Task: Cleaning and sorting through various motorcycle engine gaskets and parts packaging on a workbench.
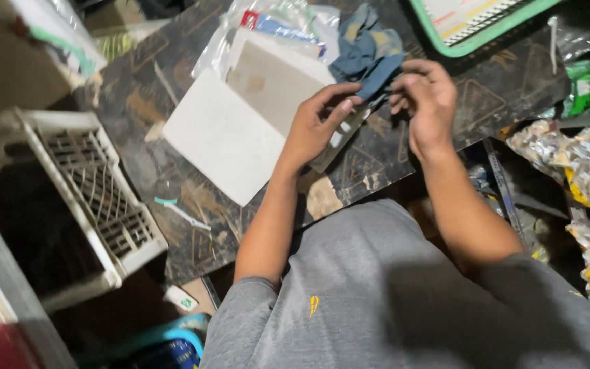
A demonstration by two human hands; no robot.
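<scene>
Fingers [336, 102] of our left hand [312, 126] pinch a flat grey strip [336, 140] over dark table [172, 178]; right hand [425, 102] fingertips bunched at blue cloth [367, 51], grip unclear. White tile [230, 133] just beside.

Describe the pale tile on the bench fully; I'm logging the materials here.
The pale tile is a flat, square, off-white slab, ceramic by its look, lying tilted to the frame on the dark patterned worktop. A second, greyer tile overlaps its upper corner. The left hand hangs over its right edge, holding a thin flat strip. Its surface looks matte, unbroken.
</scene>
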